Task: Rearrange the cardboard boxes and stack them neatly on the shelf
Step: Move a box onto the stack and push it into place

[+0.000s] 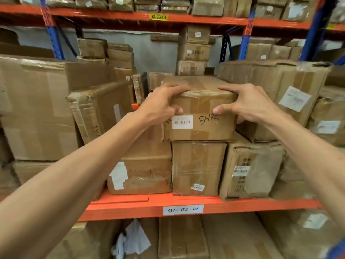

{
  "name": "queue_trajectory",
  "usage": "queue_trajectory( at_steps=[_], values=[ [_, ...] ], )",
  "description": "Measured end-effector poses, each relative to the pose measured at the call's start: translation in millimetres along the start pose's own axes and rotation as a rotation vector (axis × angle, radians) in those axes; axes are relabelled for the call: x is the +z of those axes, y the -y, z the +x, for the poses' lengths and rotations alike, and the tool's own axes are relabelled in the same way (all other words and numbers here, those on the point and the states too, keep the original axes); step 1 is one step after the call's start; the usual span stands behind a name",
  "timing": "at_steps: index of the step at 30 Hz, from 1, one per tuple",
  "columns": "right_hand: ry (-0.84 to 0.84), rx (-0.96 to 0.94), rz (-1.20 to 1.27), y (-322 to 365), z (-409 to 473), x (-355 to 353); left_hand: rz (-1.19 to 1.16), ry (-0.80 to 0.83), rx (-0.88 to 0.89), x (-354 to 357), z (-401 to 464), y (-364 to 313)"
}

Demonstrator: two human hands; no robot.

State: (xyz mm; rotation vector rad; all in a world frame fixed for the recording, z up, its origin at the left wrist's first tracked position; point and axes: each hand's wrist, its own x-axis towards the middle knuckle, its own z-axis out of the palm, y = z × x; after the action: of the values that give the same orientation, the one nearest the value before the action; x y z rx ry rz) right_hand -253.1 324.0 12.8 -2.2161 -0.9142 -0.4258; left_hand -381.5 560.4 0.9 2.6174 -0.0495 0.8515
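Observation:
A taped cardboard box (200, 116) with a barcode label and handwritten digits on its front sits on top of another box (197, 169) in the middle of the orange shelf (242, 205). My left hand (160, 105) grips its front left top corner, fingers over the top edge and thumb on the front face. Gripping the front right top corner the same way is my right hand (248, 103). Both forearms reach in from the bottom corners.
A big box (35, 109) and a tilted box (100, 109) stand to the left. At the right sit a large labelled box (280, 94) and a lower box (250, 169). More boxes are stacked behind, overhead, and on the level under the shelf.

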Motion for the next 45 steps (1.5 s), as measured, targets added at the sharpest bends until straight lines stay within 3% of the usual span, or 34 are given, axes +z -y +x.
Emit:
queue_trajectory(
  at_steps=[4, 9, 15, 18, 22, 28, 35, 40, 45],
  values=[
    [0.002, 0.073, 0.026, -25.4, -18.9, -27.9, 0.061, -0.017, 0.144, 17.0, 15.3, -33.4],
    [0.070, 0.117, -0.120, -14.4, -8.8, -38.8, 0.064, 0.001, 0.122, 26.0, 13.1, -31.4],
    [0.128, 0.102, -0.676, 18.7, 13.1, -34.8, 0.224, 0.076, 0.062, 31.6, 4.7, -40.1],
    [0.244, -0.029, -0.813, 10.8, 20.7, -29.0, 0.251, 0.053, 0.036, 35.4, 2.3, -41.0],
    [0.423, -0.155, -0.647, -13.1, 27.3, -35.4, 0.251, 0.047, 0.002, 36.8, 2.5, -40.0],
    [0.354, -0.215, -0.623, -22.1, 19.9, -30.3, 0.271, 0.044, -0.072, 41.7, -5.3, -46.9],
    [0.115, -0.272, -0.476, -36.5, -35.8, -14.9, 0.605, 0.013, -0.172, 57.1, -34.1, -64.3],
    [0.052, -0.342, -0.500, -49.1, -62.6, -10.6, 0.604, -0.031, -0.218, 55.4, -58.2, -70.3],
    [0.058, -0.359, -0.371, -32.4, -65.3, -6.3, 0.582, -0.038, -0.302, 31.6, -91.4, -60.9]
  ],
)
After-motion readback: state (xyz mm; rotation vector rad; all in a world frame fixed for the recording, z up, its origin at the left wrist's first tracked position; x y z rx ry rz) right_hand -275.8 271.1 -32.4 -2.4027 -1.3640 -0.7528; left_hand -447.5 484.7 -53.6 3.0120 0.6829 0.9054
